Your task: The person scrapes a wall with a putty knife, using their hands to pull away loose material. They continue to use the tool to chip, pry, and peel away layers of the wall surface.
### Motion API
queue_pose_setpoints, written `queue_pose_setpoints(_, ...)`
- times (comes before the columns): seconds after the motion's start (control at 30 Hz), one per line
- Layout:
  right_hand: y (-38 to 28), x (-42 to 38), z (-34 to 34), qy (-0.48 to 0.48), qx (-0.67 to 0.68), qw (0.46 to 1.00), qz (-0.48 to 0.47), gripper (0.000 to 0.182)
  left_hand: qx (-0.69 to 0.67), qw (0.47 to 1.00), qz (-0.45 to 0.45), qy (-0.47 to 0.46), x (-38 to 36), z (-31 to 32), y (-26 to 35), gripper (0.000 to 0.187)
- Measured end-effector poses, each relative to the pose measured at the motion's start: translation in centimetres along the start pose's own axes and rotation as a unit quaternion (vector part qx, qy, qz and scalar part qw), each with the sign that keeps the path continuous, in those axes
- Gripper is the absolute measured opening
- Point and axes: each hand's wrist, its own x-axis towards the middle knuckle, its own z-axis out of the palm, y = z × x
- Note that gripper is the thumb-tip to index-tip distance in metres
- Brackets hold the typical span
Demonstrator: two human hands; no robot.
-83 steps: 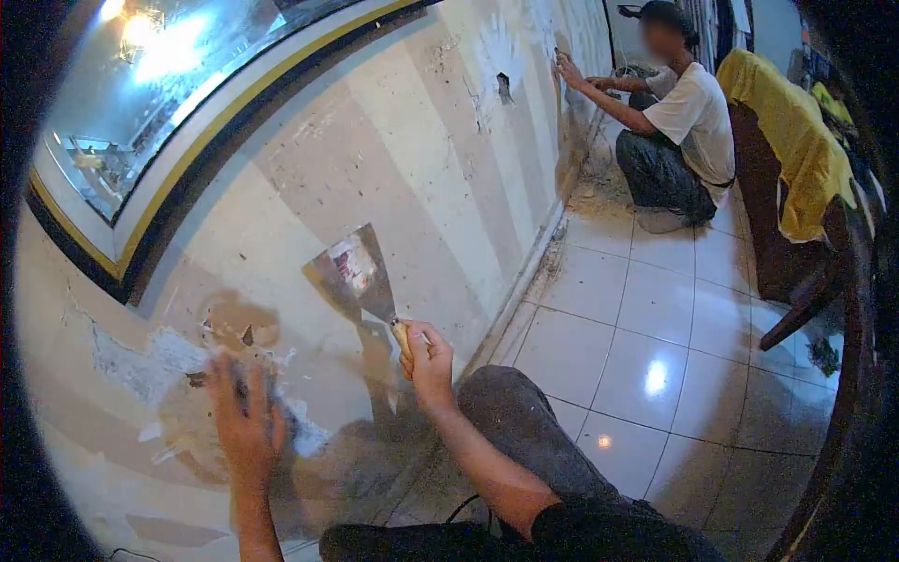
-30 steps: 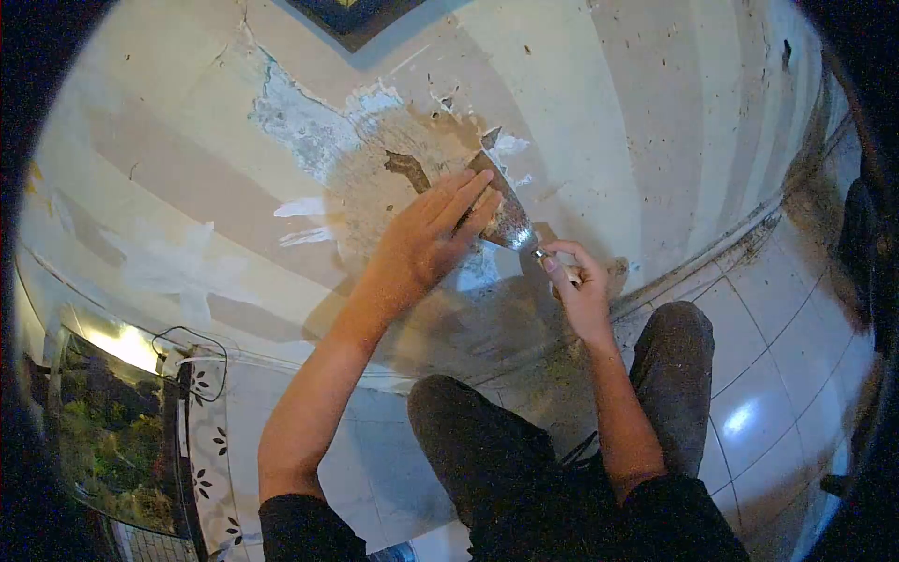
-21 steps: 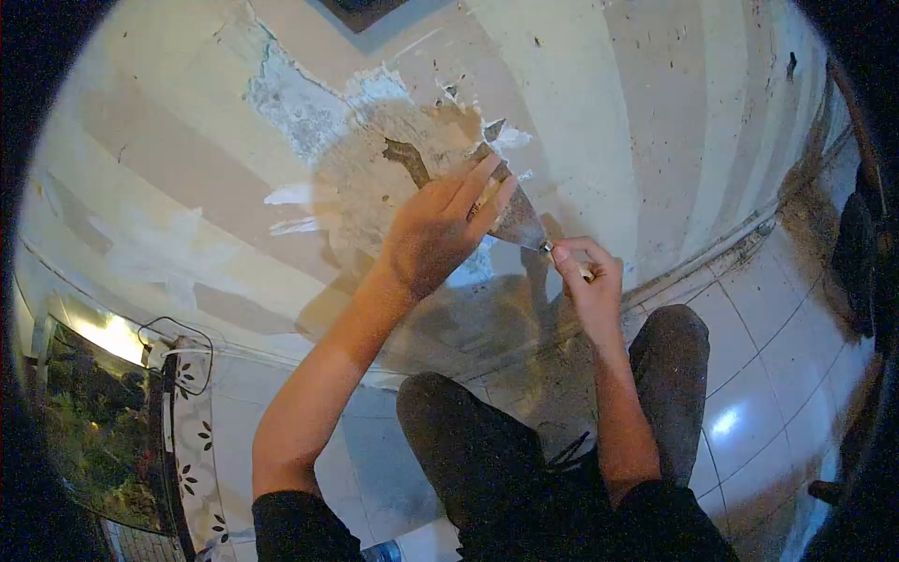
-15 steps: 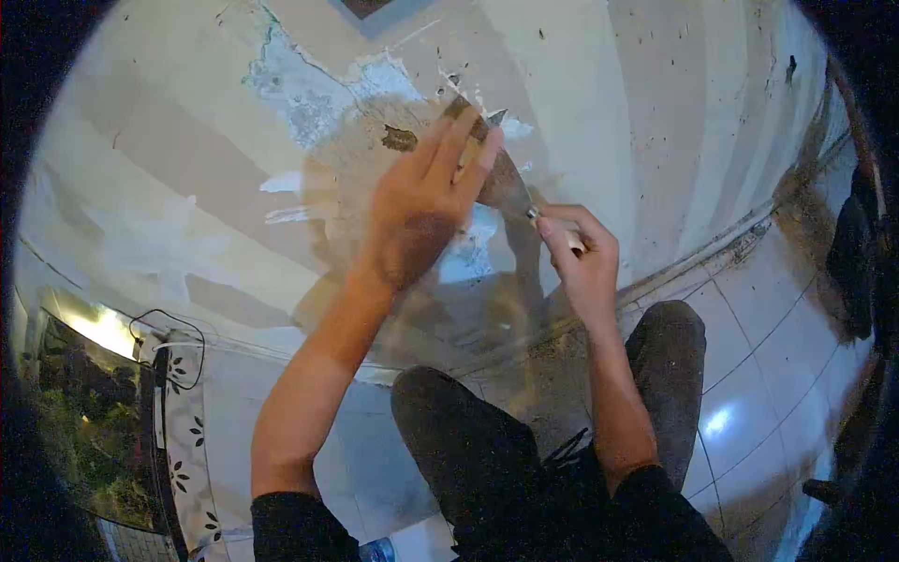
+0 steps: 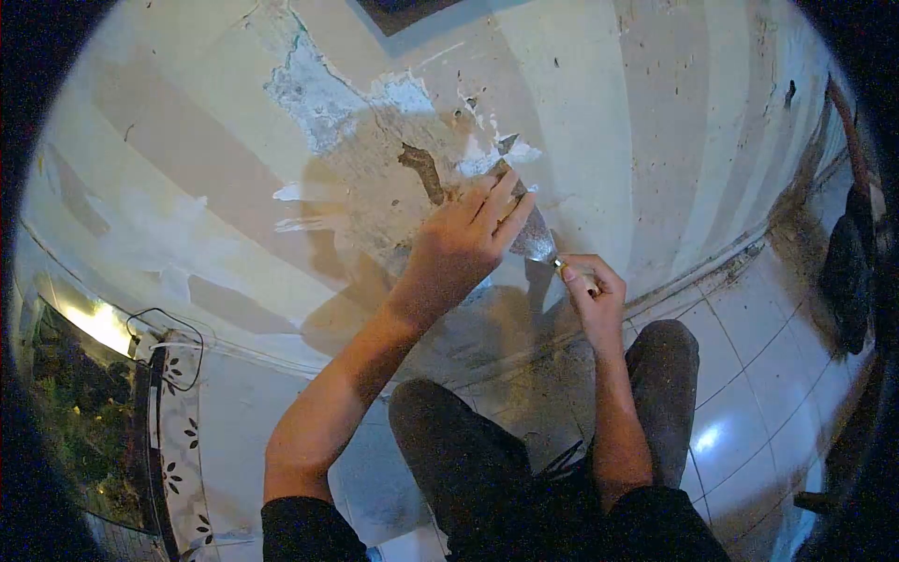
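Note:
My right hand (image 5: pixel 596 290) is closed around the light handle of a putty knife (image 5: pixel 536 234), whose broad metal blade points up and to the left against the wall. The outstretched fingers of my left hand (image 5: pixel 459 244) lie over the blade and hide part of it and its edge. Around them is a patch of damaged wall (image 5: pixel 370 169), with bare grey-brown plaster, peeled paint and white smears. Just above my left hand, a dark gouge (image 5: pixel 421 171) shows in the plaster.
A dark-framed object (image 5: pixel 398 19) is on the wall above. Below the wall runs a tiled floor (image 5: pixel 749 375), with my bent knees close to it. At left are a black cable (image 5: pixel 192 351) and a glass panel (image 5: pixel 89 421). Something dark (image 5: pixel 846 272) stands at far right.
Both hands and the putty knife have moved down the wall and a little right. More of the dark gouge and white smears now shows. The view has shifted slightly.

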Motion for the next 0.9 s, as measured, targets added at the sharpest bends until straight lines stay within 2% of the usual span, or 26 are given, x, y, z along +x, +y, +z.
queue_pose_setpoints(0.07,0.4,-0.1,0.6,0.0,-0.006,0.999,0.04,0.016,0.023,0.999,0.023,0.018,-0.1,-0.4,-0.5,0.039)
queue_pose_setpoints(0.2,-2.1,-0.1,2.8,0.0,0.045,0.995,0.091,0.016,0.028,0.999,0.009,0.017,-0.4,-1.2,-1.8,0.041)
queue_pose_setpoints(0.3,-3.4,-0.2,3.5,-0.015,0.024,0.999,0.045,0.017,0.031,0.999,-0.012,0.0,-0.4,-2.6,-2.5,0.043)
queue_pose_setpoints(0.53,-1.8,-2.2,4.9,-0.072,0.01,0.997,0.028,0.023,0.006,0.999,-0.021,-0.031,-3.0,-3.5,-2.7,0.045)
queue_pose_setpoints(0.6,-2.3,-2.4,5.2,-0.079,-0.005,0.997,0.019,0.026,-0.072,0.995,-0.022,0.064,-5.0,-3.4,-3.4,0.047)
queue_pose_setpoints(0.67,-3.7,-2.1,5.6,-0.007,-0.124,0.969,-0.214,0.033,-0.078,0.971,-0.127,0.185,-10.5,-1.7,-2.0,0.052)
queue_pose_setpoints(0.73,-4.7,-1.3,5.9,-0.024,-0.141,0.957,-0.252,0.037,-0.163,0.891,-0.354,0.234,-14.6,0.1,2.4,0.059)
queue_pose_setpoints(0.77,-5.1,-1.3,6.0,-0.052,-0.163,0.944,-0.282,0.042,-0.166,0.906,-0.349,0.174,-17.6,1.7,4.7,0.054)
queue_pose_setpoints(0.8,-5.4,-1.3,6.2,-0.051,-0.161,0.945,-0.28,0.042,-0.166,0.911,-0.349,0.141,-18.9,2.5,5.9,0.052)
queue_pose_setpoints(0.83,-5.7,-0.9,6.7,-0.048,-0.168,0.932,-0.318,0.045,-0.167,0.916,-0.348,0.108,-19.8,2.9,7.0,0.05)
queue_pose_setpoints(0.87,-5.8,-0.7,7.0,-0.045,-0.175,0.917,-0.355,0.048,-0.194,0.931,-0.31,0.025,-20.6,3.4,7.8,0.047)
queue_pose_setpoints(0.9,-5.4,-0.2,7.2,-0.047,-0.176,0.918,-0.353,0.048,-0.22,0.936,-0.267,-0.058,-21.0,3.6,8.2,0.043)
